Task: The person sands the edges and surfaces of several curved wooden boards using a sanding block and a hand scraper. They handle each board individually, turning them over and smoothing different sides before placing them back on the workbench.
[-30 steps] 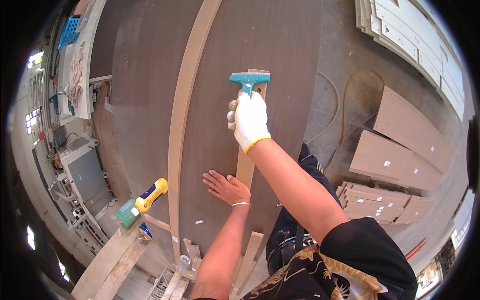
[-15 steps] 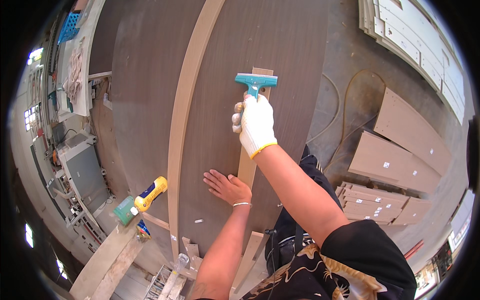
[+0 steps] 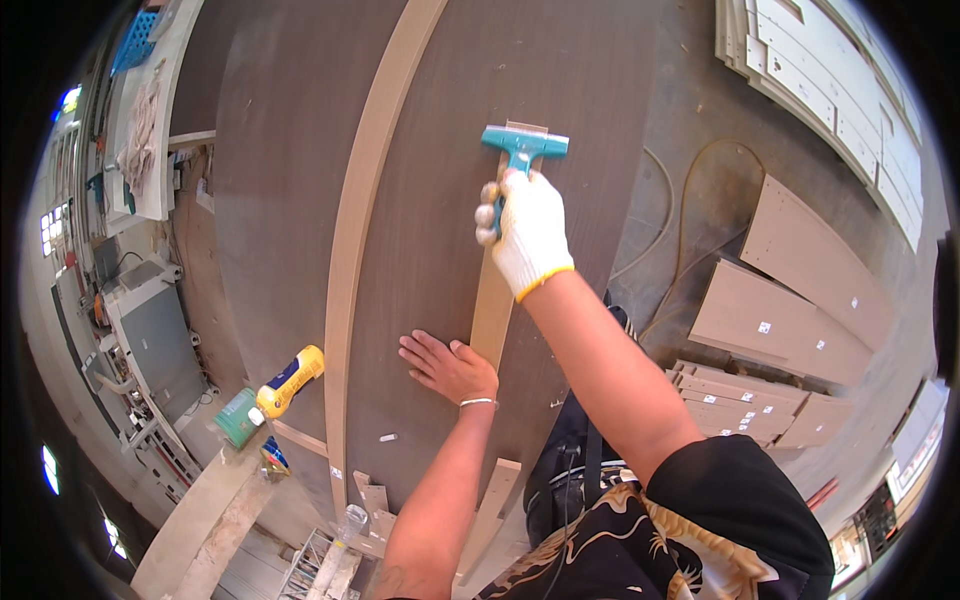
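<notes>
Teal plastic scraper (image 3: 522,150), T-shaped, with a pale blade edge at its far end, was clenched by its handle in the white-gloved right hand (image 3: 527,232) and sat at the far tip of a narrow pale wooden strip (image 3: 492,300) lying on the dark brown panel (image 3: 560,90); head and blade stood just beyond the knuckles, away from the person. Bare left hand (image 3: 447,365), with a thin bracelet at the wrist, lay flat and spread, grasping nothing, pressed to the panel with its outer edge just beside the near part of the strip. Long curved pale batten (image 3: 355,240) ran along the panel, to the left of both hands. Yellow bottle (image 3: 290,382) with a blue label and a green container (image 3: 238,417) rested near the panel's left edge. Stacked cut boards (image 3: 790,300) lay on the floor to the right. Risk, as judged: the strip was pinned only at its near end, so a hard push might slide or lift the far tip, and a slipping blade could gouge the dark surface
</notes>
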`<state>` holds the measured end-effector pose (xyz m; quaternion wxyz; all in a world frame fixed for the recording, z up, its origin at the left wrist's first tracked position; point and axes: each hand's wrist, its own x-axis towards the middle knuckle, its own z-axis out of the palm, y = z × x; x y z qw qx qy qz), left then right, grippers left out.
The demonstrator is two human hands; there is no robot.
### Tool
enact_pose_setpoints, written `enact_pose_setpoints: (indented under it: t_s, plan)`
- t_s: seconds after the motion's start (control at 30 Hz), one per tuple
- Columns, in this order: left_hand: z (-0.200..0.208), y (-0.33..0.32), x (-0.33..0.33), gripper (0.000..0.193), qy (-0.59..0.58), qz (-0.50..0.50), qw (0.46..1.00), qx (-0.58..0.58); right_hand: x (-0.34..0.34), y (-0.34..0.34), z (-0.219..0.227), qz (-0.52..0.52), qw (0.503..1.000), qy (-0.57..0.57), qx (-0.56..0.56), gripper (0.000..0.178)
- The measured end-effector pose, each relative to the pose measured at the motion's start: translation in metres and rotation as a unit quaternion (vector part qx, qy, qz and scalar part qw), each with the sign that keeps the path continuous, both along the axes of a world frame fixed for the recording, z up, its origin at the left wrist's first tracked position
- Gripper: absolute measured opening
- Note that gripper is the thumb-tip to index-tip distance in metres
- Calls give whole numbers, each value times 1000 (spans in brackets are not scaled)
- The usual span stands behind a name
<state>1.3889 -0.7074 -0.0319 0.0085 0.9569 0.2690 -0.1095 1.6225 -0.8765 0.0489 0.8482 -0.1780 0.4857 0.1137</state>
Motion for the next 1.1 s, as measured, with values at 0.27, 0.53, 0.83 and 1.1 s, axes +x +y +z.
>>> enact_pose_setpoints:
  t_s: [0.27, 0.53, 0.83, 1.1]
  plan:
    - [-2, -5, 1, 74, -10, -7, 999, 32, -5, -19, -16, 89, 994, -26, -52, 4]
    - [1, -12, 4, 83, -41, -8, 999, 8, 33, -177, -1, 301, 872, -324, -210, 33]
    - [11, -13, 4, 83, -72, 18, 997, -31, 130, -171, 40, 702, 284, -227, -612, 50]
    - [9, -10, 0, 81, -113, 5, 993, -28, 207, -107, 64, 761, -103, -449, -457, 58]
